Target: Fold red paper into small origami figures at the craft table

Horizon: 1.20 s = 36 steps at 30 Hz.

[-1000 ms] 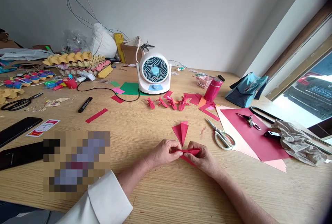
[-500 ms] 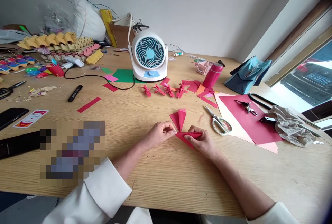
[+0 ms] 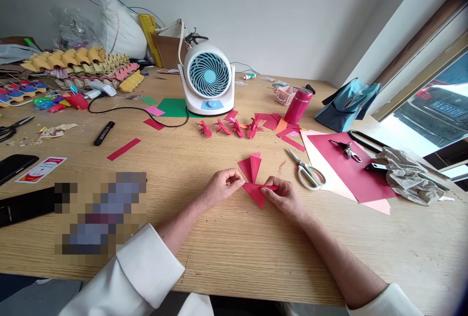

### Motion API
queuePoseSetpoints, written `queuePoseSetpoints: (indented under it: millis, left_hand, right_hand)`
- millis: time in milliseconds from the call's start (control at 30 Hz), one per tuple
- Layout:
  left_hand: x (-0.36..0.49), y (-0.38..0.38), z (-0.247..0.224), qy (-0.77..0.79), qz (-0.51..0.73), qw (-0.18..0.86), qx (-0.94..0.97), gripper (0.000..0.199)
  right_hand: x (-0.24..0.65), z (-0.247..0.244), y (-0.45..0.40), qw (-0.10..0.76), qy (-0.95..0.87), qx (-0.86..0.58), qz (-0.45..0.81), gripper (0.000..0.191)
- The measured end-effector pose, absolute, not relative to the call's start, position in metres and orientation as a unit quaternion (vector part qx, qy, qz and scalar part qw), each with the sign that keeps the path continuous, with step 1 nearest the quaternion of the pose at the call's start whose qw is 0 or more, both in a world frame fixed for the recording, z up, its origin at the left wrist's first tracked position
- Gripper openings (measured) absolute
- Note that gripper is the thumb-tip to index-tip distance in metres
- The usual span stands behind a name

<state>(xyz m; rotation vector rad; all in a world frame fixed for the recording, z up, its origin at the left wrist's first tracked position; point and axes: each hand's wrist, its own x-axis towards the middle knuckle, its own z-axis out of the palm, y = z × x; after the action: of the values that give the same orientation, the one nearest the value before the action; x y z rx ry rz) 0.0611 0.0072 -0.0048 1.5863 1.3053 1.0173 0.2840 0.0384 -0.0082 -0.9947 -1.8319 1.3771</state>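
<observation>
A folded piece of red paper (image 3: 255,193) is held between my two hands just above the table. My left hand (image 3: 224,187) pinches its left tip with thumb and forefinger. On the other side my right hand (image 3: 284,198) grips the right end, thumb along the lower fold. Just beyond the held folds, a pleated red paper fan shape (image 3: 252,167) points away from me; whether it is the same sheet I cannot tell. Farther back several small red folded paper figures (image 3: 237,128) stand in a row. White-handled scissors (image 3: 307,172) lie to the right of my right hand.
A white fan (image 3: 210,79) stands at the back. Beside red scraps is a red bottle (image 3: 299,105). Red sheets (image 3: 351,165) with keys and a cloth lie right. A blue bag (image 3: 347,104) stands near the window. A marker (image 3: 104,133) and phone (image 3: 16,167) lie left.
My right thumb has slid along the fold towards the right end, and more of the paper's lower flap shows. My left hand still pinches the left tip. The view has shifted slightly.
</observation>
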Motion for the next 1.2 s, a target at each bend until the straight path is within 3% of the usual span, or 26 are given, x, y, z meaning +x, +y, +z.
queuePoseSetpoints:
  millis: [433, 633, 833, 1067, 1200]
  left_hand:
    - [0.061, 0.009, -0.012, 0.520, 0.495, 0.398, 0.571, 0.030]
    - [0.063, 0.006, -0.008, 0.523, 0.467, 0.303, 0.646, 0.029]
    - [0.069, 0.005, -0.010, 0.540, 0.460, 0.228, 0.667, 0.016]
    - [0.071, -0.002, 0.000, 0.549, 0.436, 0.111, 0.705, 0.011]
    - [0.071, -0.005, 0.006, 0.533, 0.432, 0.099, 0.720, 0.012]
  right_hand:
    - [0.285, -0.008, 0.040, 0.280, -0.715, -0.400, 0.501, 0.036]
    - [0.285, -0.012, 0.040, 0.289, -0.708, -0.400, 0.505, 0.035]
    - [0.281, -0.015, 0.038, 0.302, -0.709, -0.399, 0.496, 0.035]
    - [0.277, -0.012, 0.033, 0.294, -0.707, -0.376, 0.522, 0.028]
    - [0.276, -0.010, 0.031, 0.290, -0.719, -0.391, 0.495, 0.019]
